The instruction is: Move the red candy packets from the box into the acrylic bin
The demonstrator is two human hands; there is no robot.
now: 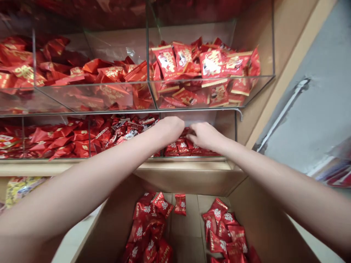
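While the left hand (171, 129) and right hand (204, 135) curl at the partly filled bin (197, 158), any grip cannot be told. Red packets (182, 146) lie there; more form two loose piles in the open carton (263, 219), bare cardboard showing between.

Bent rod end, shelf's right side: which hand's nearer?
Right. The right hand is below and left of the bent rod end; the left hand is farther left.
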